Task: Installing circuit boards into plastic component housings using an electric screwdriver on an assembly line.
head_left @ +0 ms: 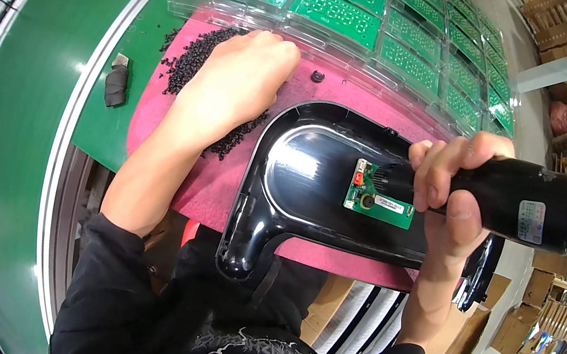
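Observation:
My right hand point(461, 180) grips a black electric screwdriver point(533, 185), its front end at a small green circuit board point(387, 210). That board sits inside a glossy black plastic housing point(309, 155) with a curved outline and raised rim. The screwdriver's nose hides part of the board, and its tip cannot be seen. Over a heap of small black screws point(194, 61) lies my left hand point(252, 70), fingers curled and closed, their tips turned out of sight. Whether they pinch a screw is hidden. A little black piece point(317, 76) rests on the mat right of that hand.
Under the housing lies a pink mat point(201, 197) on a green table. Clear plastic trays of green circuit boards point(337, 13) line the far side. A dark wrapped object point(116, 83) lies at left, beside a white-edged green surface point(21, 133). Cardboard boxes point(525, 322) stand at right.

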{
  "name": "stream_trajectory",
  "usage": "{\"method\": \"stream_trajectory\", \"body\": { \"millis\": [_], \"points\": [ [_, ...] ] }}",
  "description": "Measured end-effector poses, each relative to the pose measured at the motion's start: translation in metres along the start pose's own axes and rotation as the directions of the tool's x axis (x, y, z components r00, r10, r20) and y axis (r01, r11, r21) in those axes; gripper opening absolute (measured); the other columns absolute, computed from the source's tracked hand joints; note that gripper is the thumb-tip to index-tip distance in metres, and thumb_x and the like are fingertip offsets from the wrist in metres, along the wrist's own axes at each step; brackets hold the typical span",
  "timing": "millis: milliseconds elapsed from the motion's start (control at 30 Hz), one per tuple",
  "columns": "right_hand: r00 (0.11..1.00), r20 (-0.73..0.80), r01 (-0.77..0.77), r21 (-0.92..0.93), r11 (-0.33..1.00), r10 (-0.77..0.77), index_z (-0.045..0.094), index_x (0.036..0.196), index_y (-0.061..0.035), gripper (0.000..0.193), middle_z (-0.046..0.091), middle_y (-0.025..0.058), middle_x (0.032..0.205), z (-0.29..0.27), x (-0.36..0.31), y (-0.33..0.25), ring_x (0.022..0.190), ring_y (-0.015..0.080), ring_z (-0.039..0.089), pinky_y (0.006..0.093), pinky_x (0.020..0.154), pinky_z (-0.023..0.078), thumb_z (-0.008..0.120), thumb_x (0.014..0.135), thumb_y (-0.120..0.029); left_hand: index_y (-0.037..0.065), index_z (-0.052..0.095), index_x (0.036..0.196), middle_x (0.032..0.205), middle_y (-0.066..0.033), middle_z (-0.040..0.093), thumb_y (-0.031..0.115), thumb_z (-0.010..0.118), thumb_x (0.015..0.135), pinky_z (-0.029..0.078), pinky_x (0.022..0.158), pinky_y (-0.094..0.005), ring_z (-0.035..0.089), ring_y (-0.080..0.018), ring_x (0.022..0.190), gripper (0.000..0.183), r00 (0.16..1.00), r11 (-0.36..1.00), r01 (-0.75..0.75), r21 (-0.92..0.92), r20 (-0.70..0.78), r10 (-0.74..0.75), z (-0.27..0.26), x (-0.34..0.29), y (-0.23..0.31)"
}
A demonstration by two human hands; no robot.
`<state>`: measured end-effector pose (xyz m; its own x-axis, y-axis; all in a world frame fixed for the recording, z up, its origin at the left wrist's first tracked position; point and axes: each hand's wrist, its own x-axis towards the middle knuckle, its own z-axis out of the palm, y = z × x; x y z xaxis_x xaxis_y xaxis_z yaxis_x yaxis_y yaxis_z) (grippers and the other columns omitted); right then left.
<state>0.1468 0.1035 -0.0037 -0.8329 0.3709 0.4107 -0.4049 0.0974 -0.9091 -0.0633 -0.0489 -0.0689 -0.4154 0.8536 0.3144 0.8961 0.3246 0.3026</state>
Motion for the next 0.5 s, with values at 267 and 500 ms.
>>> {"method": "stream_trajectory", "body": {
  "millis": [267, 500],
  "points": [
    [0.992, 0.097, 0.046, 0.272, 0.961, -0.075, 0.047, 0.108, -0.0048, 0.037, 0.048, 0.0026, 0.064, -0.005, 0.007, 0.01, 0.048, 0.0097, 0.041, 0.0249, 0.047, 0.036, 0.073, 0.082, -0.011, -0.002, 0.055, 0.095, 0.088, -0.0173, 0.059, -0.012, 0.05, 0.077, 0.049, 0.08, -0.0433, 0.06, -0.0366, 0.092, 0.021, 0.995, 0.997, 0.082, 0.008, -0.058, -0.081, -0.006, 0.012, 0.013],
    [0.994, -0.069, 0.093, 0.181, 0.979, -0.081, 0.047, 0.106, -0.008, 0.035, 0.047, 0.0007, 0.064, -0.01, -0.001, 0.008, 0.049, 0.0099, 0.041, 0.0273, 0.052, 0.036, 0.068, 0.086, -0.027, -0.002, 0.057, 0.094, 0.091, -0.0182, 0.06, -0.009, 0.052, 0.081, 0.048, 0.081, -0.0449, 0.059, -0.039, 0.094, 0.015, 0.986, 0.997, 0.065, -0.035, -0.152, -0.07, -0.004, 0.011, 0.013]
  ]
}}
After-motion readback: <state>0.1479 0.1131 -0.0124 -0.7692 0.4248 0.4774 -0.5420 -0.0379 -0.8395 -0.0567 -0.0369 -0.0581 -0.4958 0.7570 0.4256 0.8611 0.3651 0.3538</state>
